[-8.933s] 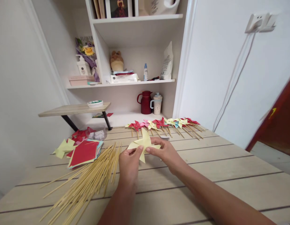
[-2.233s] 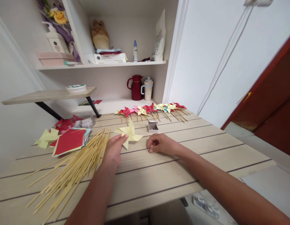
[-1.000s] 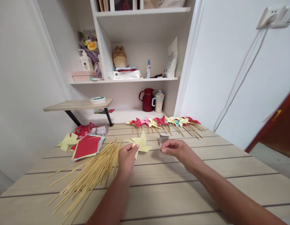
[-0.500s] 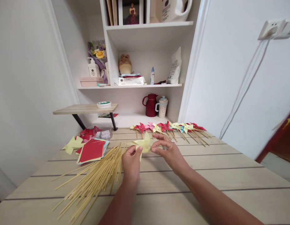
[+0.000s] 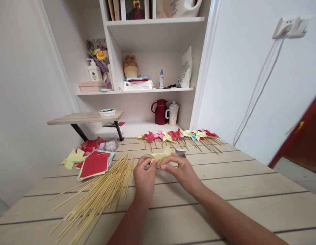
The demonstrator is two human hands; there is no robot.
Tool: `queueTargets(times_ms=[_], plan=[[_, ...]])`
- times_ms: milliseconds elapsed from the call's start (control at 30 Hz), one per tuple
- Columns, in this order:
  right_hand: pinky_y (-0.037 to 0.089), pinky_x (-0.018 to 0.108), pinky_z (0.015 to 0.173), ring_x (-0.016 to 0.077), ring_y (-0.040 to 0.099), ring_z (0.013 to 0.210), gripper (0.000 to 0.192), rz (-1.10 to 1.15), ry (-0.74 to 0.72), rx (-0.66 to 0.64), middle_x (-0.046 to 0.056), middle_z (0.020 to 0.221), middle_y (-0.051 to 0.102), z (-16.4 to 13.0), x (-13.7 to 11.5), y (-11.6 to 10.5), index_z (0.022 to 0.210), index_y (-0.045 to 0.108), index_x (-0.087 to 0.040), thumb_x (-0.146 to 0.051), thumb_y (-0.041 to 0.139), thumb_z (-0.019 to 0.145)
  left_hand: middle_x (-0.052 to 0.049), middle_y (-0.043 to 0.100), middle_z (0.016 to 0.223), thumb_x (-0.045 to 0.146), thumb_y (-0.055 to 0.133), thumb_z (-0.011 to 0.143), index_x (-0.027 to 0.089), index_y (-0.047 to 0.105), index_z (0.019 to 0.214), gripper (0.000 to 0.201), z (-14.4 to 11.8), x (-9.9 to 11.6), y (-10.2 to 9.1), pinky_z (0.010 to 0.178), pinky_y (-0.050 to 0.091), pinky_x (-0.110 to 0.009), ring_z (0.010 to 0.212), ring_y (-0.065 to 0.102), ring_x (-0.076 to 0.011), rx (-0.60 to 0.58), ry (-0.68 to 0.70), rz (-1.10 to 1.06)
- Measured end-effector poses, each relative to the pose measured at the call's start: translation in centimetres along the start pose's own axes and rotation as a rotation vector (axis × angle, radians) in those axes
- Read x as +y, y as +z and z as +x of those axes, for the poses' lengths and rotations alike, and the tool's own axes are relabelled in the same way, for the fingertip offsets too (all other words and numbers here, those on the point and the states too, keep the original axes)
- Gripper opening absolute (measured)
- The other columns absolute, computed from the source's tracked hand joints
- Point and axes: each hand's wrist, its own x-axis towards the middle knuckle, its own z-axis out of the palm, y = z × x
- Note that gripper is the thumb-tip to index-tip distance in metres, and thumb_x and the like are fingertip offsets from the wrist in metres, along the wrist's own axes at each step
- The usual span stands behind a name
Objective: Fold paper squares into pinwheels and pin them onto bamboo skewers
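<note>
Between my hands, above the middle of the table, is a pale yellow paper pinwheel [image 5: 160, 155] with folded, curling blades. My left hand [image 5: 145, 173] pinches its left side between thumb and fingers. At its right side, my right hand [image 5: 179, 166] has thumb and fingertips closed on the paper; anything small between those fingertips is hidden. Left of my left hand lies a fanned heap of thin wooden sticks [image 5: 101, 194]. Beyond it is a stack of coloured paper squares [image 5: 94, 165], red on top, with a loose yellow pinwheel [image 5: 73, 158] beside it.
A row of finished pinwheels on sticks [image 5: 176, 134] lies along the table's back. A small grey box [image 5: 180, 152] sits just behind my right hand. Back left are a clear plastic container [image 5: 108, 145] and a raised wooden stand [image 5: 83, 117]. A red jug [image 5: 161, 112] stands behind.
My right hand has come in closer to my left and now grips the paper's right side. The pinwheel has tilted flatter. The camera view has shifted slightly, uncovering the grey box.
</note>
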Motion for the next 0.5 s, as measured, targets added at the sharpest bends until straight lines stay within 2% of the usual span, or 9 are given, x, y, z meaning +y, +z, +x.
queueTargets(times_ms=[200, 500], plan=[[0.047, 0.032, 0.082, 0.0209, 0.064, 0.082, 0.012, 0.040, 0.060, 0.042, 0.000, 0.079, 0.072, -0.10, -0.29, 0.03, 0.073, 0.068, -0.023, -0.033, 0.069, 0.080, -0.003, 0.065, 0.081, 0.028, 0.070, 0.076, 0.021, 0.069, 0.063, 0.015, -0.04, -0.05, 0.02, 0.077, 0.043, -0.029, 0.078, 0.058, -0.0196, 0.021, 0.021, 0.013], [0.048, 0.031, 0.078, 0.0205, 0.064, 0.079, 0.016, 0.004, 0.057, 0.056, 0.001, 0.078, 0.072, 0.11, -0.04, -0.15, 0.073, 0.067, -0.022, -0.035, 0.067, 0.081, -0.001, 0.063, 0.074, 0.025, 0.071, 0.074, 0.022, 0.071, 0.064, 0.011, -0.38, 0.23, 0.21, 0.072, 0.043, -0.027, 0.074, 0.058, -0.0182, 0.009, 0.006, 0.049]])
